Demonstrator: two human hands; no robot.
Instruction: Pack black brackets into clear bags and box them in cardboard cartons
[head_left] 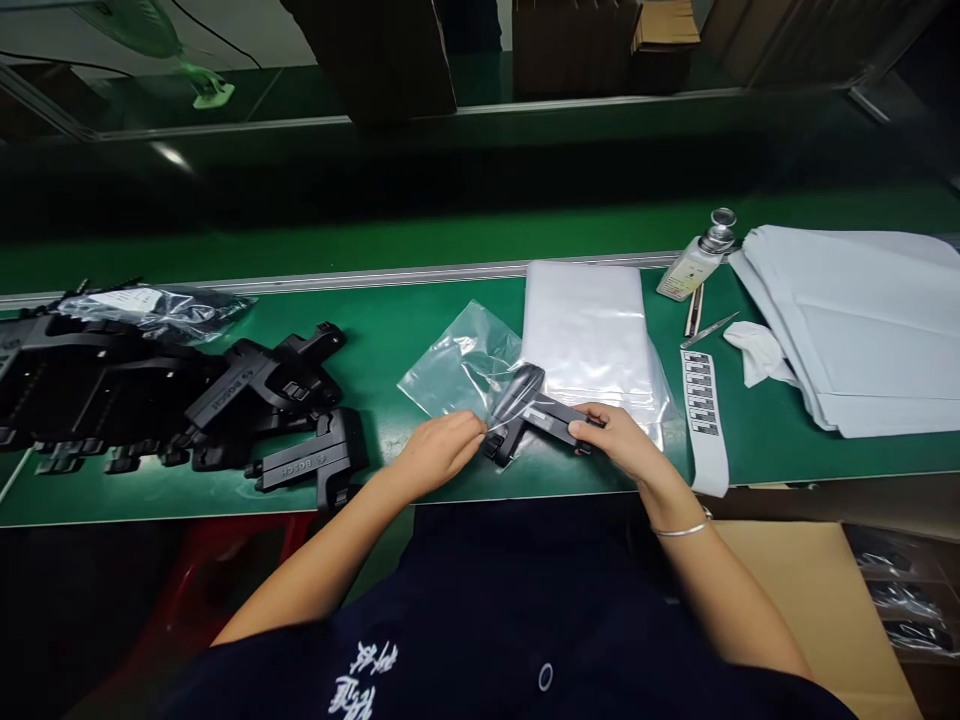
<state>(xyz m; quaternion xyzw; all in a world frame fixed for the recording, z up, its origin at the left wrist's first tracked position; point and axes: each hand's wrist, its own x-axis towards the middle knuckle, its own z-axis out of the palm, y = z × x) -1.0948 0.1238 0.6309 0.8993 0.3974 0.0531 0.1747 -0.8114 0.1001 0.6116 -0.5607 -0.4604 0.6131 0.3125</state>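
Observation:
My right hand grips the right end of a black T-shaped plastic part, with a small pale label on its stem. Its left end sits partly inside a clear plastic bag, which spreads over the bench behind it. At the bag's near edge, the fingers of my left hand are pinched together on the film. Just behind the part lies a stack of clear plastic bags. Left of my left hand is a similar black part marked BOSCH.
Several more black BOSCH parts are piled at the left, beside a bagged item. On the right are a bottle, tweezers, a label strip, crumpled white tissue and white sheets. An open carton stands below.

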